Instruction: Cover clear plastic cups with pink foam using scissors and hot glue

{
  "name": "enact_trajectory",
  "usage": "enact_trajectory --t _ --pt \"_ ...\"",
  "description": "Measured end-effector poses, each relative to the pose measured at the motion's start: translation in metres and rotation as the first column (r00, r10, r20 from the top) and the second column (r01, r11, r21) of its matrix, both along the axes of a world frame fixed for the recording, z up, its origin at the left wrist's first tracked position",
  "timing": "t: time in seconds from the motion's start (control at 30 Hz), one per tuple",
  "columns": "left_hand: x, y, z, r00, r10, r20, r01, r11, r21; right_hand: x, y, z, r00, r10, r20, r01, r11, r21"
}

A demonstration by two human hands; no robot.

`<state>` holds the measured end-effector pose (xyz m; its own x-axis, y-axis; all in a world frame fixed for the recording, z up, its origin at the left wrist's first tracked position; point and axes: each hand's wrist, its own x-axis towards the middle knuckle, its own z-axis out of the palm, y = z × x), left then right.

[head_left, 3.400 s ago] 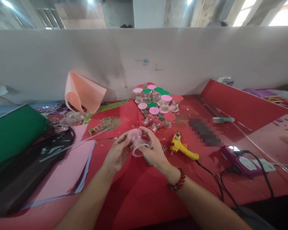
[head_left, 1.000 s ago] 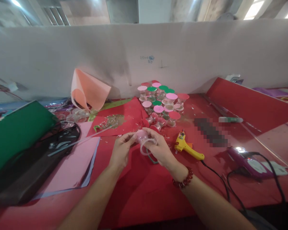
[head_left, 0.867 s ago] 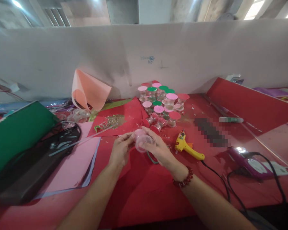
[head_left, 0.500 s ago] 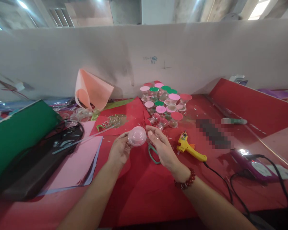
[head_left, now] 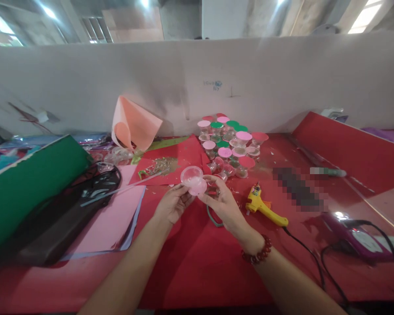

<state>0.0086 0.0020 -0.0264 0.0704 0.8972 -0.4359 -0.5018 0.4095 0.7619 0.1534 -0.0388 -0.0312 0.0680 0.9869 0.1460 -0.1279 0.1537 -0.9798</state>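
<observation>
Both my hands hold a small clear plastic cup piece [head_left: 192,179] with a pink base, above the red table [head_left: 197,262]. My left hand [head_left: 174,203] pinches it from the left with closed fingers. My right hand [head_left: 225,204], with a red bead bracelet at the wrist, holds its right side with curled fingers. Green-handled scissors [head_left: 211,217] lie on the table under my right hand. Behind the hands stands a cluster of similar little cups [head_left: 230,142] with pink, green and red round tops.
A yellow glue gun [head_left: 262,206] with black cord lies right of my hands. A purple device [head_left: 348,229] sits far right. A pink sheet [head_left: 111,218], black bag [head_left: 62,214] and green roll [head_left: 26,183] lie left. A peach curled sheet [head_left: 134,124] leans on the grey partition.
I have turned the cup piece in my hands: its open rim faced me and downward earlier, and it now points up and away. The camera view shifted slightly left.
</observation>
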Motion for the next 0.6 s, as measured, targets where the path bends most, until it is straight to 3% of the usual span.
enact_trajectory --t 0.2,0.33,0.43,0.6 --pt "0.000 -0.002 -0.002 0.995 -0.094 -0.027 0.094 0.996 0.006 -0.001 0.001 -0.001 0.998 0.051 -0.036 -0.053 0.997 -0.059" --pt "0.001 -0.006 -0.003 0.979 -0.087 -0.186 0.126 0.970 0.209 -0.002 0.002 -0.002 0.991 0.065 -0.119 -0.072 0.996 -0.049" --pt "0.001 -0.009 0.002 0.983 -0.080 -0.167 0.131 0.938 0.321 -0.002 0.004 -0.004 0.993 0.003 -0.117 -0.010 0.998 -0.062" --pt "0.002 -0.014 0.013 0.970 -0.194 -0.144 0.237 0.872 0.428 -0.002 0.004 -0.005 0.992 -0.043 -0.118 0.033 0.996 -0.085"
